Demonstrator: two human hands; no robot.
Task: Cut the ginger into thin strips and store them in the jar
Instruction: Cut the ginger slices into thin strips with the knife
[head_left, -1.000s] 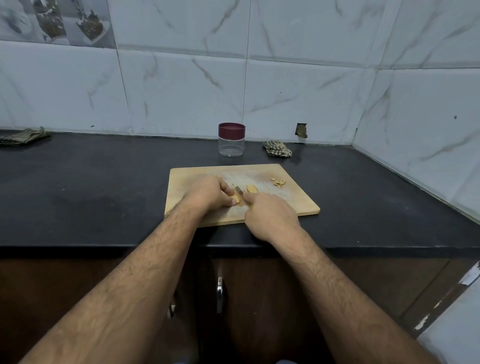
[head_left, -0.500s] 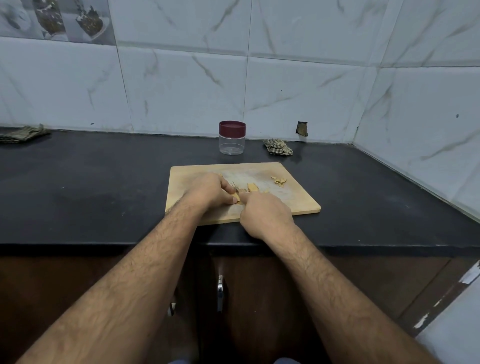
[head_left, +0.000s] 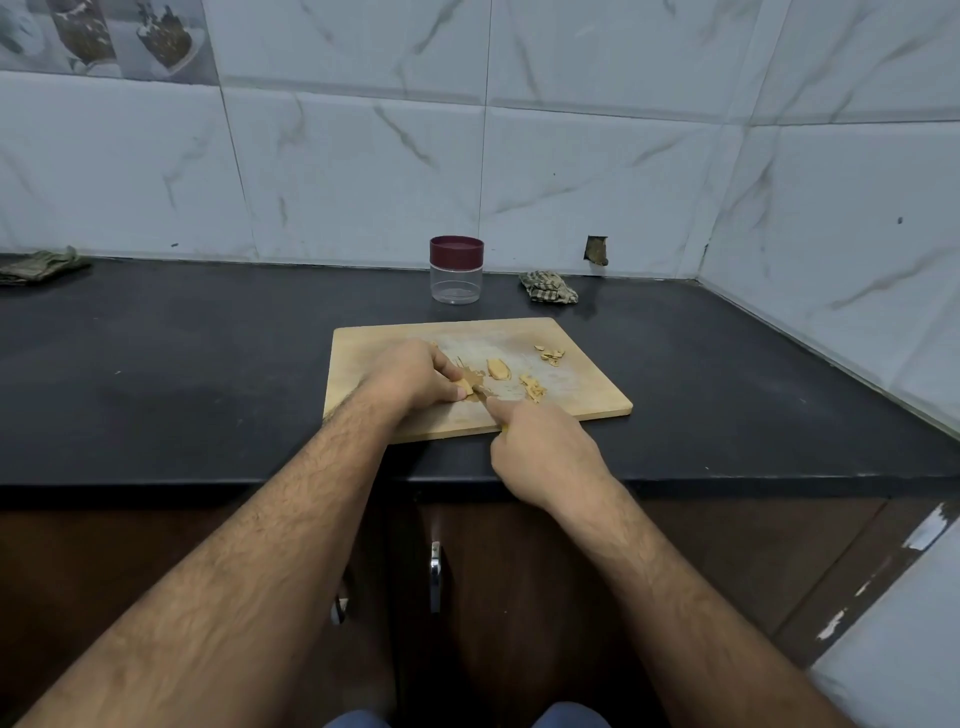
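The right hand, gripping a small knife, has drawn back nearer; the left hand pinches the pale ginger piece on the wooden board. Slicing continues.

Knife mostly hidden under right hand; handle unseen. Ginger piece largely covered by left hand. Strips too small to count. Cloth cut off at left edge.

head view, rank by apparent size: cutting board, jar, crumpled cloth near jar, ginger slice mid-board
1. cutting board
2. jar
3. crumpled cloth, close to the jar in apparent area, so that order is unsure
4. ginger slice
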